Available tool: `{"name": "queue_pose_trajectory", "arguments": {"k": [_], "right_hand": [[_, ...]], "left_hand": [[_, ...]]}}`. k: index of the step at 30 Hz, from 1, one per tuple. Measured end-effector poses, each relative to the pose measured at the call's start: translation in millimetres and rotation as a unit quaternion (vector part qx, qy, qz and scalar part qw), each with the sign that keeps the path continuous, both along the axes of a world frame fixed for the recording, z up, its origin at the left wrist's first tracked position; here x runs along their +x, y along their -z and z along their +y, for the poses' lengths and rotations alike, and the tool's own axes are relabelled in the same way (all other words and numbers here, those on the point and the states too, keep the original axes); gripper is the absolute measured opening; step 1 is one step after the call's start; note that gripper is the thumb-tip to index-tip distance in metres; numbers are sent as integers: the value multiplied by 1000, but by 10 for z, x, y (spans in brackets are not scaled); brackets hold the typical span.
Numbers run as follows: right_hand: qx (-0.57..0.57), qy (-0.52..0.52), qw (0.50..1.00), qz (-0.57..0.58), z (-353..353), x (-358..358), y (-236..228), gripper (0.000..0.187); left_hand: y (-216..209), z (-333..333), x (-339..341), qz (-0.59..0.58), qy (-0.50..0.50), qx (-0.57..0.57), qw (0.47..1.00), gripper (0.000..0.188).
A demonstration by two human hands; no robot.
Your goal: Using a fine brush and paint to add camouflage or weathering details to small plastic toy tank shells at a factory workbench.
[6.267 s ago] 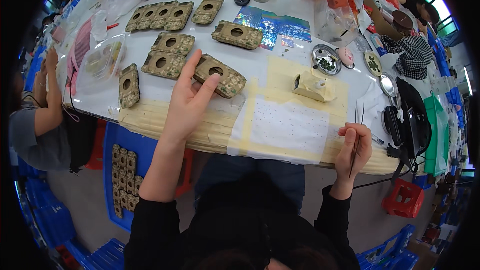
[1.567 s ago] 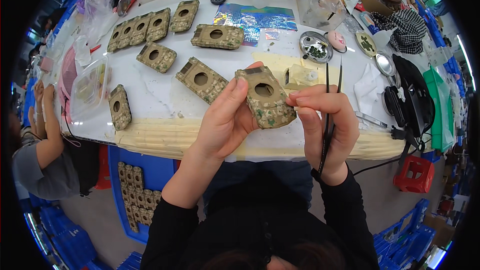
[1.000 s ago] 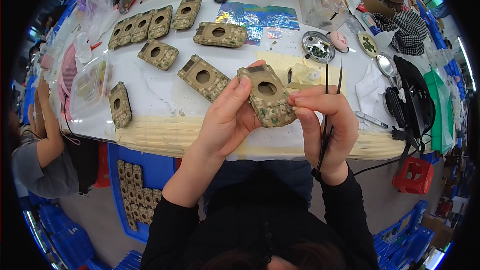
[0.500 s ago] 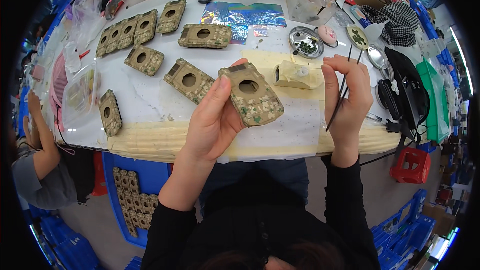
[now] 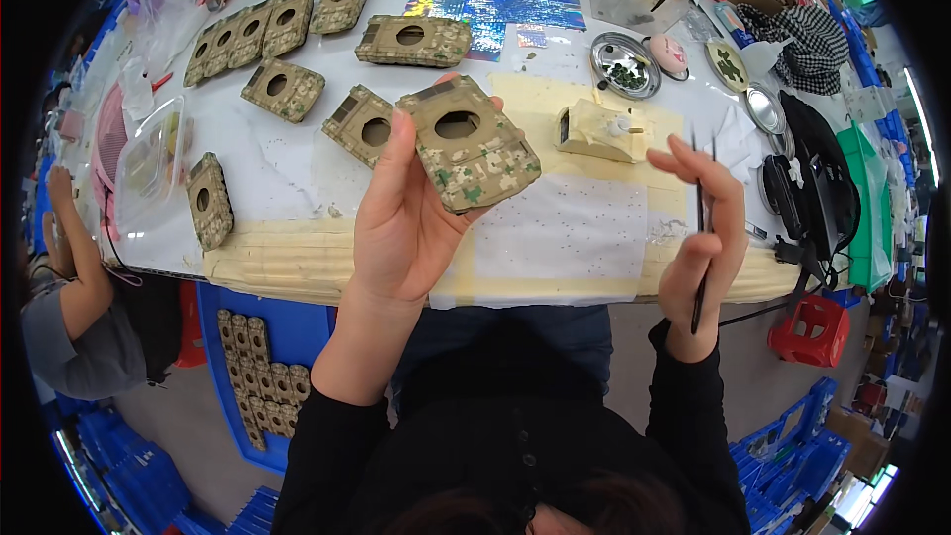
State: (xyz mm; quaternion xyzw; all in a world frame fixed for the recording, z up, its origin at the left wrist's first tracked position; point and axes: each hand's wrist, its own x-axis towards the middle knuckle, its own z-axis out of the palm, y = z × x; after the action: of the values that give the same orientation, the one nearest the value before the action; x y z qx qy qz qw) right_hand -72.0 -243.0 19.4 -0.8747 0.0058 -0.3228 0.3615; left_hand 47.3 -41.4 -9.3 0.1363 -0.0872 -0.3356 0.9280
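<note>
My left hand (image 5: 396,233) grips a tan and green camouflage model tank hull (image 5: 480,160) above the table, thumb on its left edge. The hull has a round hole in its top. To the right, my right hand (image 5: 721,213) holds black tweezers (image 5: 698,302) upright along its palm, tips pointing up and apart, away from the hull. Its fingers are partly extended around them. Behind the held hull lies another tank hull (image 5: 349,121), partly covered by it. A tape-wrapped block (image 5: 599,134) with a whitish lump on top stands between my hands.
Several more hulls lie across the table's left side, including a single hull (image 5: 209,200). A metal dish (image 5: 624,66) with small green pieces and an oval tin (image 5: 728,66) sit at the back right. Below left, a blue tray (image 5: 317,337) holds several hulls. Another person's arm (image 5: 84,287) shows at left.
My right hand has turned and lowered, its fingers opening out and the tweezers swinging from slanted to nearly upright. The held hull has shifted left and slightly up.
</note>
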Motion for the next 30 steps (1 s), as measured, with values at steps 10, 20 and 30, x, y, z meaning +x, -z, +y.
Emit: {"name": "queue_pose_trajectory", "arguments": {"k": [10,20,30], "right_hand": [[88,-179,974,109,217,143,49,26],[253,-163,932,205,327,389,121,11],[271,-158,925,215,352,460,176,10]], "left_hand": [[12,69,40,9,-8,-55,998,59],[1,64,29,15,-23,-37,999,59],[-23,70,21,24,-25,-42,999,59]]}}
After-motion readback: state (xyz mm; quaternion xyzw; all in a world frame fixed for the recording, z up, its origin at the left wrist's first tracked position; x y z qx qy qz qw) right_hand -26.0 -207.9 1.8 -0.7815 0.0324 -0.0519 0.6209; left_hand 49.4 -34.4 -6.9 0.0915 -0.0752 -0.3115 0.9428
